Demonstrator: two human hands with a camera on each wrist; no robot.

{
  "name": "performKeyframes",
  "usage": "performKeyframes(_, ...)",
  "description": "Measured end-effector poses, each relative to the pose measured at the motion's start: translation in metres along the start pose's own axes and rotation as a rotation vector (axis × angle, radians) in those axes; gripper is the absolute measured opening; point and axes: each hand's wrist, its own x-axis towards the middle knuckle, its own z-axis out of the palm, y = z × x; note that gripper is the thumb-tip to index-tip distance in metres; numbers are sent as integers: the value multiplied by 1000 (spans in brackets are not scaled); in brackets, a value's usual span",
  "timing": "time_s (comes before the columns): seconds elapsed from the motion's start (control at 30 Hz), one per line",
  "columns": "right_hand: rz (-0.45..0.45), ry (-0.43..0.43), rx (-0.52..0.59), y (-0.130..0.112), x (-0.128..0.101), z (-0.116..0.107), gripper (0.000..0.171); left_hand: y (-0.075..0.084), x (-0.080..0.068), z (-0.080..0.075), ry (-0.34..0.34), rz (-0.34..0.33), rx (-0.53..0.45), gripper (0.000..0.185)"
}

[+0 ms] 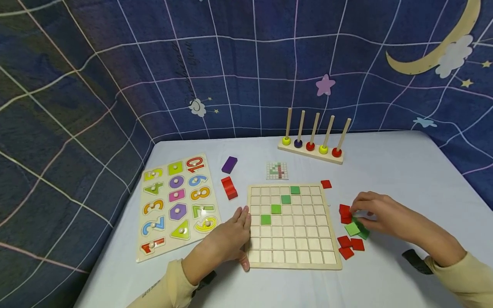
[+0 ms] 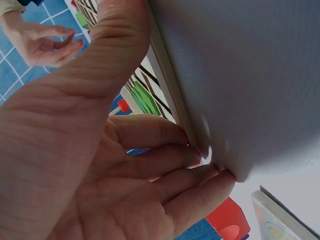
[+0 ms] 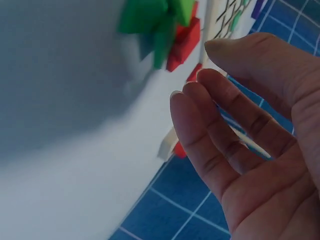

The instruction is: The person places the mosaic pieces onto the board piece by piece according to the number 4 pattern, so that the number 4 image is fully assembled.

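Note:
A wooden grid board (image 1: 290, 244) lies on the table, with several green tiles (image 1: 275, 209) set in a diagonal of its squares. My left hand (image 1: 227, 239) rests along the board's left edge, fingers fairly straight and touching the rim, thumb near the lower corner. In the left wrist view, fingertips (image 2: 192, 155) meet the board's side. My right hand (image 1: 387, 216) hovers by the loose tiles right of the board, fingers loosely bent. Below it lie green tiles (image 1: 352, 229) and red tiles (image 1: 344, 241). In the right wrist view, nothing shows between its thumb and fingers.
A number puzzle (image 1: 161, 233) lies at the left. A red block (image 1: 229, 188) and a purple block (image 1: 229, 164) are beside it. Behind the board lie a small pattern card (image 1: 277, 170) and a peg stand (image 1: 312, 152) with beads. One red tile (image 1: 326, 184) sits near the board's upper right corner.

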Motion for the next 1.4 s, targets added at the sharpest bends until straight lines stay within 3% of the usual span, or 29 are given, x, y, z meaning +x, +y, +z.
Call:
performKeyframes(0.33, 93, -81, 96, 10, -3, 7, 22, -1, -1, 1, 25, 9, 16, 129)
performKeyframes(0.53, 74, -72, 79, 10, -5, 10, 21, 0, -1, 0, 15, 10, -14, 128)
performKeyframes(0.8, -13, 47, 19, -2, -3, 4, 23, 0, -1, 2, 6, 6, -7, 129)
performKeyframes(0.97, -126, 127, 5, -19, 5, 5, 26, 0, -1, 2, 10, 4, -9, 129)
performKeyframes(1.4, -351, 140, 8, -74, 56, 18, 20, -2, -1, 0, 20, 9, -28, 129)
